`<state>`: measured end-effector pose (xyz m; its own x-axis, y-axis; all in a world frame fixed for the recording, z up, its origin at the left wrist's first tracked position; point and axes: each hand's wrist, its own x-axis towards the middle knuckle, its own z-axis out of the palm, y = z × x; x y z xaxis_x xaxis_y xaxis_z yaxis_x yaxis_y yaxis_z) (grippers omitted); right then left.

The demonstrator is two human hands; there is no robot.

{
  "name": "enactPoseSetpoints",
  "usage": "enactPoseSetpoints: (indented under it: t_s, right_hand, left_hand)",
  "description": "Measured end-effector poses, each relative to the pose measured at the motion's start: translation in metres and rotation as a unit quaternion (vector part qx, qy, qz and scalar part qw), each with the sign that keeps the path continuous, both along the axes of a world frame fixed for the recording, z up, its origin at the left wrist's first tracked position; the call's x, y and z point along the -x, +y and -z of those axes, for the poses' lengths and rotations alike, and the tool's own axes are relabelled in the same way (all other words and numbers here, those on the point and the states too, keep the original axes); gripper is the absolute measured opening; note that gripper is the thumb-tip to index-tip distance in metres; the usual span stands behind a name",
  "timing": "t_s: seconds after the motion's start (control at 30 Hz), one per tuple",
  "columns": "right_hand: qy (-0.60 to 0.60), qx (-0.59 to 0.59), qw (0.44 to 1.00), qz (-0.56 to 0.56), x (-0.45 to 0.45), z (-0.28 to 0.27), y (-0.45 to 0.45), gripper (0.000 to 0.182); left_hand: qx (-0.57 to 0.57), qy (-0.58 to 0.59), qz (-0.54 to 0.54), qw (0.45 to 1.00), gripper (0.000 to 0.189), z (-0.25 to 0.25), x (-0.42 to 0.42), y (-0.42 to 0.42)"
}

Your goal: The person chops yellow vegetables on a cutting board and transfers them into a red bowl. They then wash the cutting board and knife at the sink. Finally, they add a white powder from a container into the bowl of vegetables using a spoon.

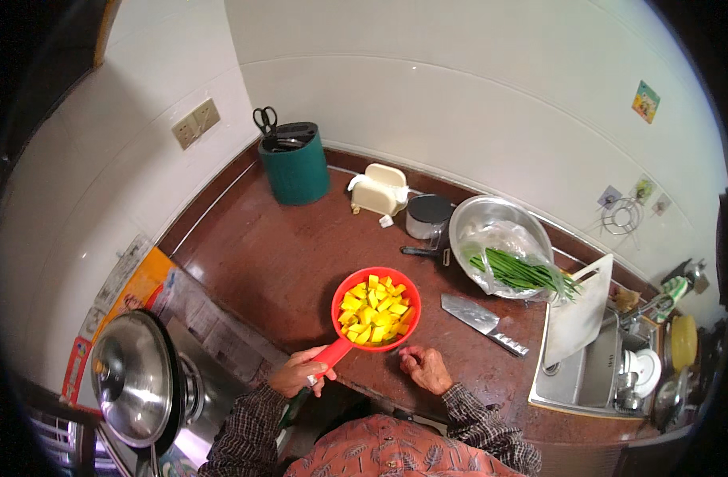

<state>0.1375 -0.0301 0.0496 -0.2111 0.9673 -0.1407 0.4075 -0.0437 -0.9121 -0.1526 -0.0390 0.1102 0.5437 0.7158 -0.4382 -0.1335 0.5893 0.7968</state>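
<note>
My left hand point(295, 374) grips the handle of a red plastic strainer or scoop-like bowl point(414, 325), near the front edge of the counter. Chunks of yellow pumpkin or squash point(373, 307) fill its bowl. Close to the bowl's lower right rim, my right hand point(428, 368) is low over the counter with its fingers curled; its palm is hidden. A cleaver point(471, 313) with a metal handle lies flat to the right. Beyond it, a steel basin point(472, 214) holds a clear plastic bag with long green garlic chives or scallions point(513, 271).
At left, a lidded wok point(134, 375) sits on a gas stove point(212, 393). A green knife holder point(295, 173), a cream rack point(379, 188) and a dark-lidded container point(429, 217) line the back. A white cutting board point(581, 316) leans across the sink point(596, 364) at right.
</note>
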Motion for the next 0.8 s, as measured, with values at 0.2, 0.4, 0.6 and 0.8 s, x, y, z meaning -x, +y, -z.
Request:
enactPoseSetpoints:
  t_s: [0.2, 0.4, 0.6, 0.8]
  right_hand:
    - [0.076, 0.009, 0.996, -0.036, -0.028, -0.077, -0.012, 0.022]
    - [0.062, -0.009, 0.996, 0.06, -0.052, -0.075, -0.03, 0.033]
    - [-0.352, -0.132, 0.926, -0.038, -0.055, 0.0, -0.066, 0.028]
    - [-0.188, -0.082, 0.957, 0.203, -0.079, 0.019, -0.092, 0.023]
  left_hand:
    - [-0.292, 0.311, -0.182, 0.886, 0.038, -0.016, 0.031, 0.083]
    - [-0.465, 0.164, -0.079, 0.866, 0.028, -0.041, -0.052, 0.168]
    - [-0.233, 0.213, -0.033, 0.948, 0.026, -0.008, -0.156, 0.239]
    - [-0.294, 0.446, 0.021, 0.845, 0.045, 0.056, -0.239, 0.3]
